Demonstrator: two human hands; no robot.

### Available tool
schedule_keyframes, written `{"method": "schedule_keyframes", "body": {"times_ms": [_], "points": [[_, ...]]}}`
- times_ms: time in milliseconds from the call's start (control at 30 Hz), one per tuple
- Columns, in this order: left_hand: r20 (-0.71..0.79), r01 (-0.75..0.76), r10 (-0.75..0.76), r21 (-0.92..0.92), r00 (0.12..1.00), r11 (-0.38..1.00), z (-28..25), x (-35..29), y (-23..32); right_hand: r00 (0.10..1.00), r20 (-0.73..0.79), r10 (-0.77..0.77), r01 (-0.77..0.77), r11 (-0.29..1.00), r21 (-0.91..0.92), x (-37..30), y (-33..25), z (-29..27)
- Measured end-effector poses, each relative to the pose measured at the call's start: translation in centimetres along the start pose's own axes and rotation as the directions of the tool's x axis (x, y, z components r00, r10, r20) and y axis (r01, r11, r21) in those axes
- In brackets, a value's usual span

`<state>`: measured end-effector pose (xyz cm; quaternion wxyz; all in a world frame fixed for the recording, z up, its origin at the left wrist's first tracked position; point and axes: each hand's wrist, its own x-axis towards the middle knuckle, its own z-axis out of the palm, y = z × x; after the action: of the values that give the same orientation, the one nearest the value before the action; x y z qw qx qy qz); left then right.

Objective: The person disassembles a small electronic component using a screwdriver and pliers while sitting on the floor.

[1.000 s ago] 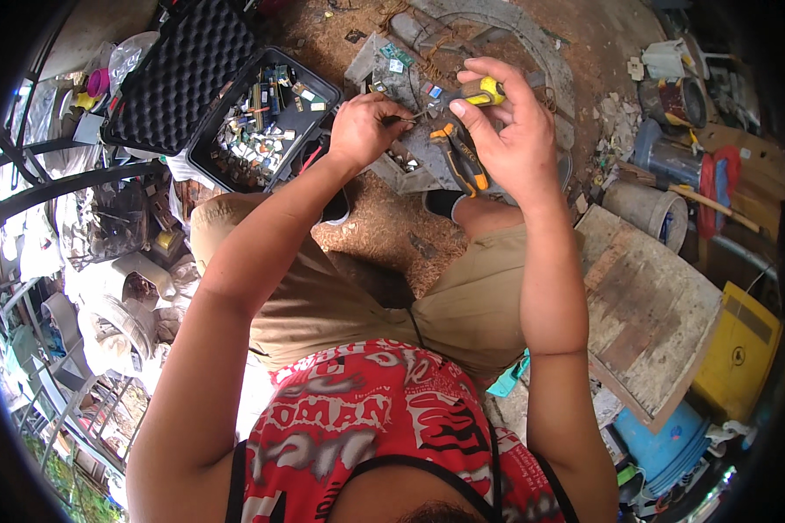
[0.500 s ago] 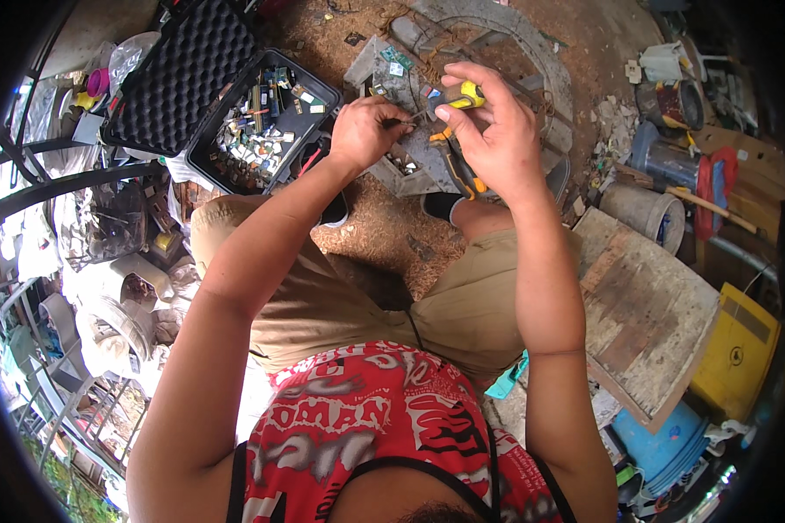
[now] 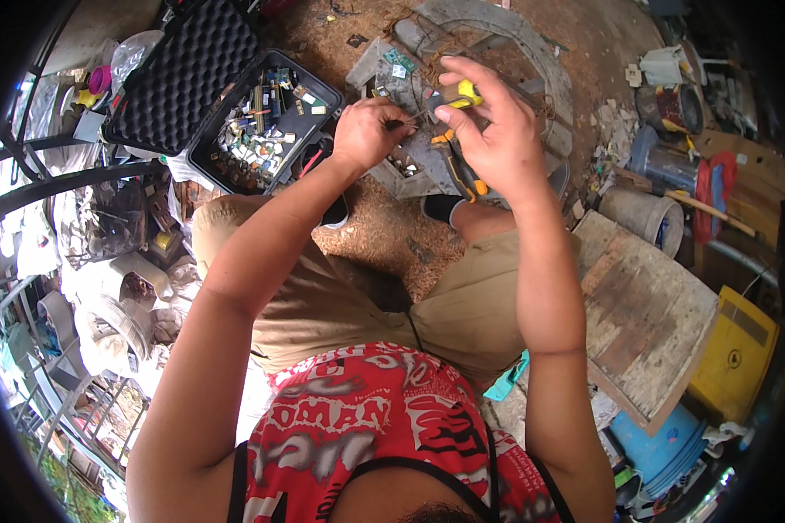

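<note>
Your yellow screwdriver handle [image 3: 469,92] looks like smooth plastic; the case lining [image 3: 183,83] is matt, bumpy foam; your shorts [image 3: 314,318] are matt cloth.

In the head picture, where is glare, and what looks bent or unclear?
All in head view: pale scrap at left is washed out; the dark bar above it looks curved; corners go black; the dark piece in the left hand is indistinct.

Red sleeveless top [image 3: 366,414] printed white, grey and black, black-edged; khaki shorts [image 3: 318,314]; dark footwear [image 3: 440,207], pale-rimmed, far
</note>
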<state>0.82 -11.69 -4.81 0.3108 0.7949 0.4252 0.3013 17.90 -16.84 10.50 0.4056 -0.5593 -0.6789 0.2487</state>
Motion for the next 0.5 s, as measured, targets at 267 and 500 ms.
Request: {"method": "schedule_keyframes", "body": {"times_ms": [267, 500], "points": [[0.044, 0.015, -0.015, -0.007, 0.999, 1.0, -0.36, 0.07, 0.58, 1.0, -0.001, -0.003, 0.003, 1.0, -0.01, -0.07, -0.09, 0.17], [0.035, 0.014, -0.016, 0.058, 0.999, 0.998, -0.15, 0.09, -0.05, 0.995, 0.073, -0.069, 0.078, 0.989, -0.126, 0.1, 0.17, 0.31]]}}
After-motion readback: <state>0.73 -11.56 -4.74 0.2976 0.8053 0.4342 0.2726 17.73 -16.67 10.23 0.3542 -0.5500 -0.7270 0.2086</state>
